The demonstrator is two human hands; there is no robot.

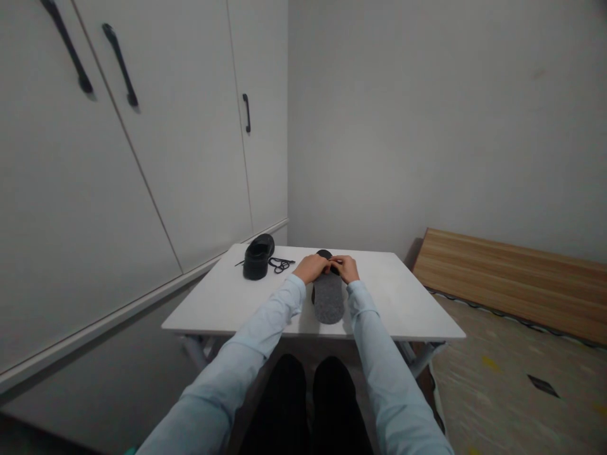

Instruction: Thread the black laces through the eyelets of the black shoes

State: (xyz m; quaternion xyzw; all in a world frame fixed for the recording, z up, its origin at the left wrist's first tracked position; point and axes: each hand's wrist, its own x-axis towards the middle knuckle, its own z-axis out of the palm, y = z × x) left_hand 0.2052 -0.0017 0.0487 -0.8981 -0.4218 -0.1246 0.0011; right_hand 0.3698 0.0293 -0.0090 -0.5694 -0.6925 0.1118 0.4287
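A grey felt-like insole [329, 301] lies over a black shoe [325, 253], whose toe and left edge show from under it. My left hand [310, 268] is closed at the insole's far end, from the left. From the right, my right hand [346, 268] pinches at the same end, and the fingertips of both hands nearly meet. Exactly what lies between the fingers is partly hidden. Farther left on the table, another black shoe [257, 262] stands with its opening up. A loose black shoelace [281, 265] lies beside it.
The white table [374, 303] stands in front of my knees. White cabinets [190, 126] with black handles line the left side. On the right, a wooden board [512, 278] rests by a plastic-covered mattress-like surface [502, 373].
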